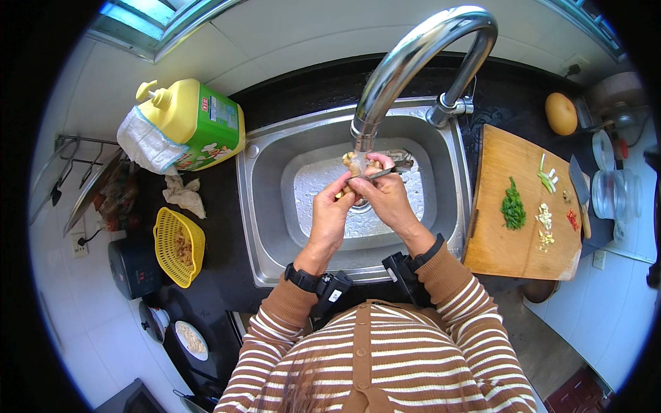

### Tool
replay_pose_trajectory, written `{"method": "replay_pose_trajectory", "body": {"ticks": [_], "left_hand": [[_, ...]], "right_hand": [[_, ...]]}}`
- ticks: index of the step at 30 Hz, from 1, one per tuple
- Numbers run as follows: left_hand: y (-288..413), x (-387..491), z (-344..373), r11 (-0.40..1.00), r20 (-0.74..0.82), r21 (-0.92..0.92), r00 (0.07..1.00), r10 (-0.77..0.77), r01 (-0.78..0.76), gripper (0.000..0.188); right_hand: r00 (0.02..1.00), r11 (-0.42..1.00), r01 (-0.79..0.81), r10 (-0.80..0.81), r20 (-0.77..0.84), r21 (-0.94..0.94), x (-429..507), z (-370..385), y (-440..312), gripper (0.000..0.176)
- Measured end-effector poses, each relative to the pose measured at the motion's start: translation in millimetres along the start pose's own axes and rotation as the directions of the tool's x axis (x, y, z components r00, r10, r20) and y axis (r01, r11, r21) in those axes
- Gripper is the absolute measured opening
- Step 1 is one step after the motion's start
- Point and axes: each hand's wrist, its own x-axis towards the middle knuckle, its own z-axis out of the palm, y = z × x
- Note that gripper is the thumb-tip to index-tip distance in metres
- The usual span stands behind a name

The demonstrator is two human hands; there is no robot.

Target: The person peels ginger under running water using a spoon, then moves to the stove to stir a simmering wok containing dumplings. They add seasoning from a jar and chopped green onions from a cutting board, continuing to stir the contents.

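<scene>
Under the chrome tap, both hands meet over the stainless steel sink. My left hand grips a knobbly, pale yellow-brown piece of food, possibly ginger root or meat; the fingers partly cover it. In my right hand is a metal cutting tool, its narrow blade lying against the food. Whether it is a small knife or scissors is not clear. Water from the spout appears to run over the food and fingertips. Below them, the drain is partly hidden.
Right of the sink, a wooden cutting board bears chopped greens, garlic, red chilli and a knife. A yellow basket of brownish food and a large detergent bottle stand left. The tap arches overhead.
</scene>
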Motion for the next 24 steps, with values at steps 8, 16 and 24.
{"method": "replay_pose_trajectory", "body": {"ticks": [8, 16, 24], "left_hand": [[-1.3, -1.4, -3.2, 0.997, -0.054, -0.052, 0.997, -0.053, 0.051, 0.037], [-1.5, 0.6, -9.6, 0.988, -0.028, 0.140, 0.997, 0.066, -0.061, 0.035], [5.8, -0.2, -9.9, 0.965, -0.014, -0.174, 0.979, -0.203, 0.197, 0.033]], "right_hand": [[0.925, 0.810, -0.362, 0.374, 0.069, 0.461, 4.0, -6.2, -3.7, 0.022], [0.968, 0.974, -0.194, 0.170, 0.186, 0.117, 0.4, -4.8, -0.7, 0.017], [0.895, 0.762, -0.436, 0.425, 0.137, 0.479, 8.8, -23.2, 1.6, 0.026]]}}
